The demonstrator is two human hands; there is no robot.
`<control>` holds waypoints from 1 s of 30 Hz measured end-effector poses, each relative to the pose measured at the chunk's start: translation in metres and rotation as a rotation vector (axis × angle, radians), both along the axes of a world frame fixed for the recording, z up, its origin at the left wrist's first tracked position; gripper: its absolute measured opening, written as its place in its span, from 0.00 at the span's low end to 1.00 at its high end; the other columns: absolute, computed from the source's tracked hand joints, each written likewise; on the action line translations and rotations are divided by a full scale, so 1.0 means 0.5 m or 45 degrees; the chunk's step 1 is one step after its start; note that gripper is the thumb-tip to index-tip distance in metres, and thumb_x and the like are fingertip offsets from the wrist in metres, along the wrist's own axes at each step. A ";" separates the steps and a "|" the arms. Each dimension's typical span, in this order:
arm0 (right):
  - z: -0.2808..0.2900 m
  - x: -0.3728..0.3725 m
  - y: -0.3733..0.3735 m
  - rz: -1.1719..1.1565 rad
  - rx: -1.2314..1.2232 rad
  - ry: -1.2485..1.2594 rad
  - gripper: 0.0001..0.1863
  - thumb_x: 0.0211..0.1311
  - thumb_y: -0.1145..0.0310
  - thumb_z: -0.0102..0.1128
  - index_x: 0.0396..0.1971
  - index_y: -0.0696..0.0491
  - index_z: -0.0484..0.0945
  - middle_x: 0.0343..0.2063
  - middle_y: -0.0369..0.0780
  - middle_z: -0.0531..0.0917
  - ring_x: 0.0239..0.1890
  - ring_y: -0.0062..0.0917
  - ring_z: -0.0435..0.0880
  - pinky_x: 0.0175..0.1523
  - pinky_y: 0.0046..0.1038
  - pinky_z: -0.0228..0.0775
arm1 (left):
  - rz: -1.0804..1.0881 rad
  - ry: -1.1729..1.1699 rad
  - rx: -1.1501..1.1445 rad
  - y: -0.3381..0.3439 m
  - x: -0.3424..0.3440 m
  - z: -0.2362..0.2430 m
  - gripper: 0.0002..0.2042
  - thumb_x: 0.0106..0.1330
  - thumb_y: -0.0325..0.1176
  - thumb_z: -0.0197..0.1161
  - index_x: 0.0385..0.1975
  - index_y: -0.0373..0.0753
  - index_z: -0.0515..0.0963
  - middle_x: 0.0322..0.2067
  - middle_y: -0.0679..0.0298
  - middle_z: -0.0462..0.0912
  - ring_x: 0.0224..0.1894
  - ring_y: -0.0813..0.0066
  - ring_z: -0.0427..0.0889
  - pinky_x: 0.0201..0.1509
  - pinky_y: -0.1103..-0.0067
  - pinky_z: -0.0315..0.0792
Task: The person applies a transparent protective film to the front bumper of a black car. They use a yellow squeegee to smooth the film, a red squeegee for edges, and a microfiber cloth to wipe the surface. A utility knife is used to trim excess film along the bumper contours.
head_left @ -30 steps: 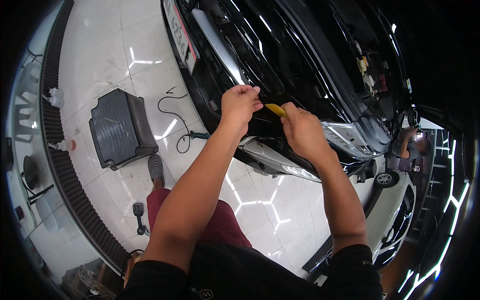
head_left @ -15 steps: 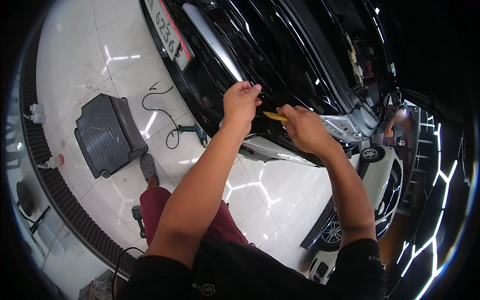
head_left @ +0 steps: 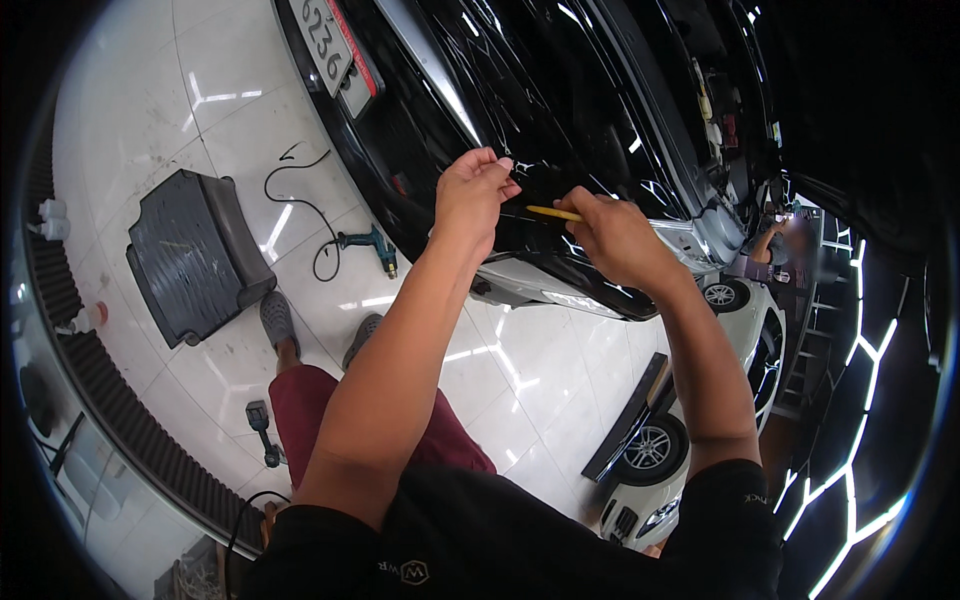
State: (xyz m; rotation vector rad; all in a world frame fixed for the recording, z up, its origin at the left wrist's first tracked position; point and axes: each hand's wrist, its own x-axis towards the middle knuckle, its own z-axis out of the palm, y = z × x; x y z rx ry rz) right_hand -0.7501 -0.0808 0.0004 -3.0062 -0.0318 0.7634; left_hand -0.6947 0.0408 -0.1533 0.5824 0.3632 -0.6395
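Both my hands are over the black front end of a car point(head_left: 545, 105) with a silver trim strip point(head_left: 437, 72). My left hand point(head_left: 468, 200) is at the lower end of that strip, thumb and fingertips pinched together; whatever they hold, if anything, is too small to make out. To its right, my right hand point(head_left: 625, 243) grips a slim yellow tool point(head_left: 548, 213) between thumb and fingers. Its pointed end faces left, toward the left fingertips, with a gap between. I cannot tell whether the tool touches the bodywork.
A dark plastic step point(head_left: 190, 262) stands on the tiled floor at left. Near it lie a teal power drill point(head_left: 375, 250) and a black cable point(head_left: 308, 212). Another power tool point(head_left: 262, 430) lies by my leg. A white car point(head_left: 755, 345) and a person point(head_left: 772, 245) are at right.
My left fingers have spread slightly while still pinching. The yellow tool has turned from its broad side to a thinner edge. The view has shifted a little.
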 end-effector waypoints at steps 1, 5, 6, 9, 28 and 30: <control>0.012 0.009 0.007 -0.047 0.012 0.047 0.10 0.67 0.72 0.55 0.45 0.58 0.73 0.35 0.49 0.84 0.36 0.45 0.84 0.45 0.40 0.75 | -0.006 0.007 0.063 0.000 0.002 0.005 0.03 0.68 0.25 0.63 0.37 0.39 0.76 0.32 0.67 0.78 0.33 0.79 0.78 0.43 0.79 0.78; 0.043 0.051 0.011 -0.265 0.159 -0.242 0.13 0.69 0.66 0.56 0.46 0.59 0.72 0.34 0.53 0.84 0.38 0.46 0.86 0.45 0.39 0.77 | -0.009 -0.037 0.191 0.002 0.010 0.015 0.04 0.67 0.25 0.64 0.38 0.36 0.76 0.33 0.65 0.78 0.32 0.79 0.79 0.40 0.80 0.79; 0.048 0.074 0.013 -0.301 0.221 -0.418 0.14 0.69 0.65 0.56 0.46 0.60 0.72 0.33 0.55 0.84 0.38 0.47 0.86 0.45 0.41 0.77 | 0.008 -0.043 0.212 0.003 0.010 0.017 0.04 0.67 0.25 0.64 0.38 0.35 0.76 0.33 0.65 0.78 0.32 0.78 0.79 0.40 0.80 0.79; 0.038 0.177 0.040 -0.042 0.011 -0.662 0.17 0.68 0.64 0.57 0.48 0.60 0.71 0.33 0.56 0.84 0.39 0.50 0.86 0.46 0.44 0.78 | -0.001 -0.047 0.224 0.002 0.000 0.021 0.05 0.67 0.24 0.64 0.39 0.33 0.76 0.33 0.64 0.78 0.32 0.77 0.80 0.40 0.79 0.80; -0.009 0.215 0.066 0.315 -0.251 -0.517 0.10 0.66 0.68 0.56 0.40 0.57 0.68 0.28 0.51 0.84 0.34 0.48 0.85 0.39 0.47 0.77 | 0.080 -0.295 0.667 -0.029 -0.006 0.005 0.07 0.65 0.26 0.67 0.37 0.28 0.79 0.28 0.59 0.84 0.27 0.76 0.84 0.32 0.81 0.80; -0.017 0.187 0.070 0.412 -0.262 -0.420 0.07 0.66 0.70 0.54 0.38 0.56 0.69 0.28 0.50 0.84 0.33 0.47 0.85 0.38 0.45 0.77 | 0.122 -0.365 0.731 -0.026 -0.003 0.004 0.08 0.65 0.26 0.67 0.37 0.28 0.80 0.28 0.59 0.85 0.27 0.77 0.84 0.33 0.82 0.80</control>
